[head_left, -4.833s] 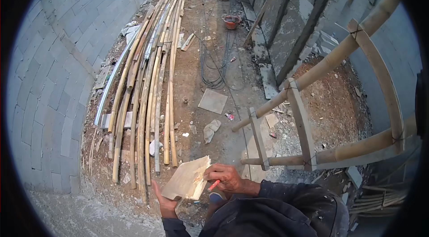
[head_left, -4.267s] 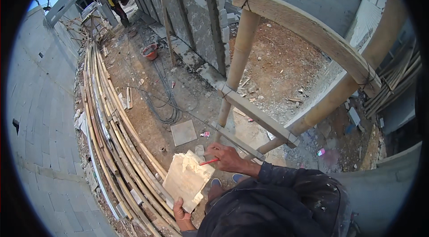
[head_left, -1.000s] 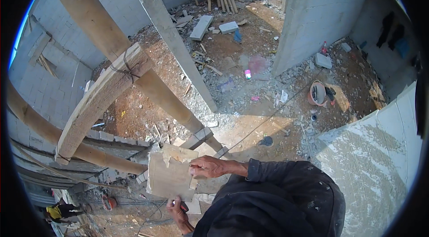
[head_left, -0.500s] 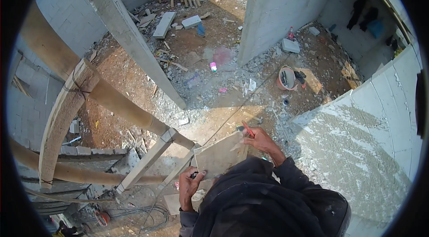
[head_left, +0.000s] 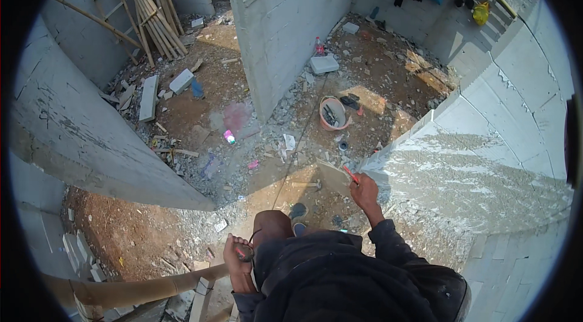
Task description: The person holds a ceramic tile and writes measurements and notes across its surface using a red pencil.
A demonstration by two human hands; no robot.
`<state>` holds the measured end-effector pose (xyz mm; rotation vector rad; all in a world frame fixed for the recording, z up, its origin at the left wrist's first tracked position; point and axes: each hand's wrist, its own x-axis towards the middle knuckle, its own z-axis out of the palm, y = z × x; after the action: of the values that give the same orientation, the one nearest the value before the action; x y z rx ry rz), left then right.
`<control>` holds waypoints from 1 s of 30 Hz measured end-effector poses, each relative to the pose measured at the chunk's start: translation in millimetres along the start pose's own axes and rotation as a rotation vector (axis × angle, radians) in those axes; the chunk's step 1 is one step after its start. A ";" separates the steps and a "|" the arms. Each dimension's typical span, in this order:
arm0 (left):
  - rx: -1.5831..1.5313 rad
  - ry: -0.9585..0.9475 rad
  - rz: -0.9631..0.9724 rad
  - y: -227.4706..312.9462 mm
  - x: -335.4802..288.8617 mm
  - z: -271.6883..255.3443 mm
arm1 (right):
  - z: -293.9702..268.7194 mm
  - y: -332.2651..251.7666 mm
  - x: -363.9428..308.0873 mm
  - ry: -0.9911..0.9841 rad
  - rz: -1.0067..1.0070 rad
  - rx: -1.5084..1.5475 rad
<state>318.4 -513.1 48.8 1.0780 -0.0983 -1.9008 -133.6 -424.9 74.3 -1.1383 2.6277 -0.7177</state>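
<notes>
I see the right hand (head_left: 365, 187) raised off a bent arm, fingers clamped on a red pencil (head_left: 350, 174) poking out above them, beside the block wall (head_left: 486, 164). My left hand (head_left: 238, 256) grips a bamboo pole (head_left: 139, 291), fingers wrapped over it.

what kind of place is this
Most likely a building site, with block walls half built. Grey block walls stand unfinished over a dirt floor strewn with rubble, bamboo poles lean in a corner, and an orange bucket of tools sits on the ground.
</notes>
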 end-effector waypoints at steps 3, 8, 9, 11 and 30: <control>-0.126 0.067 0.061 24.3 28.8 20.7 | 34.6 0.2 18.0 0.022 -0.028 -0.043; -0.246 -0.046 0.052 73.4 125.1 50.3 | 91.9 -27.9 66.5 -0.016 -0.094 -0.077; -0.279 -0.092 0.061 82.4 150.9 53.2 | 109.0 -40.4 84.0 -0.038 -0.142 -0.061; -0.312 -0.174 0.115 106.2 195.8 62.6 | 147.4 -75.5 126.2 -0.042 -0.199 -0.029; -0.385 -0.012 0.448 441.2 548.9 209.1 | 407.0 -533.9 613.6 -0.137 -0.223 0.516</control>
<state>359.8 -1246.3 30.9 0.7109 0.0203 -1.4460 -72.9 -1329.4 1.2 -1.2648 2.0420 -1.2211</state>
